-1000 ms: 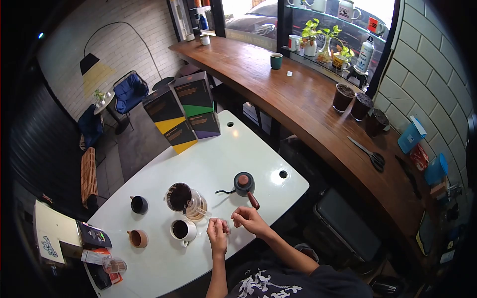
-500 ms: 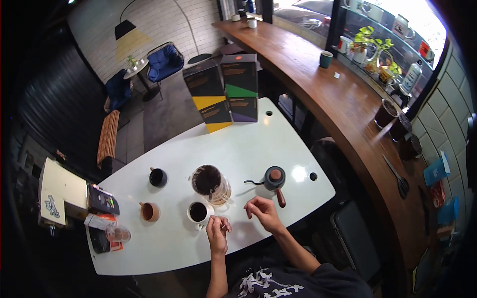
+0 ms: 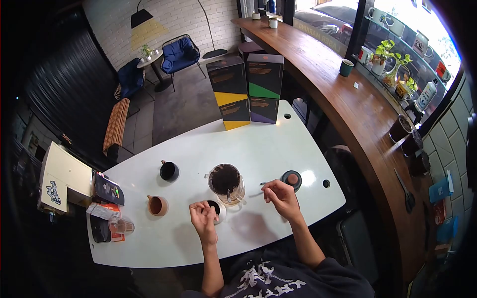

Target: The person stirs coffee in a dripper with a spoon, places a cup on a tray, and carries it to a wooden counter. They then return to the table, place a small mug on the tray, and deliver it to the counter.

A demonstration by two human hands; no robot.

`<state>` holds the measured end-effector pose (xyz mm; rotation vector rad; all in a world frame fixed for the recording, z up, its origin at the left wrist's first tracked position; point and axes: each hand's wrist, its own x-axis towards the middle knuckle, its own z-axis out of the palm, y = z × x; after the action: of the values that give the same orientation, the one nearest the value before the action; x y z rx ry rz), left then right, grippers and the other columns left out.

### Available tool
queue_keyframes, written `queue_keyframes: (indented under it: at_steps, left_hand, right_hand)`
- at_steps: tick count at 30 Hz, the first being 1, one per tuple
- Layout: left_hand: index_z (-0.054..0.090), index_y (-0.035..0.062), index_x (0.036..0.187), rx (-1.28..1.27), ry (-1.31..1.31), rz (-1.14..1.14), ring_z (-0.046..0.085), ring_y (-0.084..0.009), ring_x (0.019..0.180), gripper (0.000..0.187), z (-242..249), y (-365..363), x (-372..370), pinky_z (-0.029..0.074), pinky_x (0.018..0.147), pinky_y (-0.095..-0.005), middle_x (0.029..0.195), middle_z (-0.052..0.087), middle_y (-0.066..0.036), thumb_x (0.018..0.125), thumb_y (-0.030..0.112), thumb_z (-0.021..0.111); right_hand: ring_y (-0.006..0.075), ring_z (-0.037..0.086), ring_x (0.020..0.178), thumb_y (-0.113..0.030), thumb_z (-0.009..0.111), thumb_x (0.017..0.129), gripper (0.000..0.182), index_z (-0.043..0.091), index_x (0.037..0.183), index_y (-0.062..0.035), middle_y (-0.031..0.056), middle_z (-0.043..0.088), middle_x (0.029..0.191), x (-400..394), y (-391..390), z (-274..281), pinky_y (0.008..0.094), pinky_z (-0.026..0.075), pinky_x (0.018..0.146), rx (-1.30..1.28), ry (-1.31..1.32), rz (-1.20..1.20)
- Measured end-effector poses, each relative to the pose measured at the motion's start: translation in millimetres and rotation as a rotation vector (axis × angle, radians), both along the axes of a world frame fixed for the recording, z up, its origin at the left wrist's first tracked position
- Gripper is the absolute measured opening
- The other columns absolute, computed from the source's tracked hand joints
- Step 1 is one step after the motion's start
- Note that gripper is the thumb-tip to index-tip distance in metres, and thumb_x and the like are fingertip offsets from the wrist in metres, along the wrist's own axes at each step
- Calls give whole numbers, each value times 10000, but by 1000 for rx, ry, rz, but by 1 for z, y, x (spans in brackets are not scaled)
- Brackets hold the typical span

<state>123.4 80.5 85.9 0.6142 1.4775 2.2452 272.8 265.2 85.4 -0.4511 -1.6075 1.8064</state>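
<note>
Hands at the coffee setup

Our left hand (image 3: 203, 220) grips the white cup (image 3: 217, 210) by the carafe (image 3: 226, 182); right hand (image 3: 281, 197), fingers loosely curled, touches the kettle (image 3: 290, 180).

**Around the white table**

A black cup (image 3: 169, 171) and a brown cup (image 3: 157, 205) stand apart on the left part of the white table (image 3: 258, 144); at its far edge stand tall boxes, one banded yellow (image 3: 230, 92), one banded green and purple (image 3: 264, 88); a clear glass (image 3: 120, 226) sits by packets at the left end; a curved wooden counter (image 3: 348, 99) runs along the right, bearing a teal mug (image 3: 346, 67), dark pots (image 3: 400, 129) and scissors (image 3: 405, 188); blue chairs (image 3: 180, 52) flank a small round table beyond.
</note>
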Motion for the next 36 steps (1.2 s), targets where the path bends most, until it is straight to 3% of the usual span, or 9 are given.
queue_keyframes:
  at_steps: [2,4,7,10,15,18,23,33,36]
  left_hand:
    - [328,75,1183,-5,49,-12,491,-73,775,522,-17,2,-9,457,665,-208,1137,396,-80,813,-115,644]
    - [314,77,1218,-52,80,-18,492,-75,774,578,-7,9,-9,457,671,-202,1150,388,-82,801,-107,670]
    - [244,95,1369,-141,164,-47,481,-75,770,786,-2,16,-10,478,717,-205,1229,371,-96,761,-141,681]
    - [116,83,1481,-278,246,-38,528,-93,733,1019,-6,25,-14,500,645,-219,1373,355,-154,714,-82,767]
    - [110,77,1493,-324,242,-35,572,-96,744,1065,-7,37,-14,491,608,-207,1414,360,-165,701,-12,816]
    - [128,69,1489,-281,273,-41,613,-107,793,1042,-6,40,-10,504,625,-203,1344,458,-152,721,31,830]
    - [131,81,1489,-246,218,-26,558,-74,714,1025,-20,48,-11,482,603,-188,1344,416,-145,695,-45,769]
    - [119,93,1494,-313,271,103,560,-67,589,1049,-15,54,-8,471,572,-175,1294,467,-258,702,-53,792]
    - [113,114,1502,-455,277,139,603,-63,662,1054,-2,55,-5,499,644,-176,1237,526,-216,711,-43,791]
  right_hand:
    - [87,577,667,-34,616,924,84,628,975,32,32,614,756,-4,1,4,240,483,624,95,-47,-23]
    - [86,576,662,-32,653,898,110,630,986,29,31,615,756,-7,0,14,239,482,625,192,-95,-45]
    - [110,551,646,-54,784,766,327,640,1056,-9,35,598,758,-13,-6,29,254,464,599,434,-125,32]
    - [111,539,648,-66,806,758,383,646,1105,-27,20,592,790,-24,-16,47,252,451,582,583,-126,112]
    - [117,529,636,-91,792,787,356,658,1115,-51,20,552,778,-41,-23,45,258,447,556,617,-126,134]
    - [138,537,633,-104,778,804,338,657,1116,-57,35,553,787,-44,-23,46,277,469,556,640,-130,166]
    - [206,611,665,-61,727,830,288,652,1108,-49,79,603,841,-50,-24,36,320,517,588,811,-76,204]
    - [206,617,643,1,659,856,252,643,1108,-8,110,623,848,-52,-26,43,311,512,571,661,-65,145]
    - [200,614,643,27,643,850,246,651,1093,-6,112,631,825,-52,-24,44,311,499,579,626,-43,52]
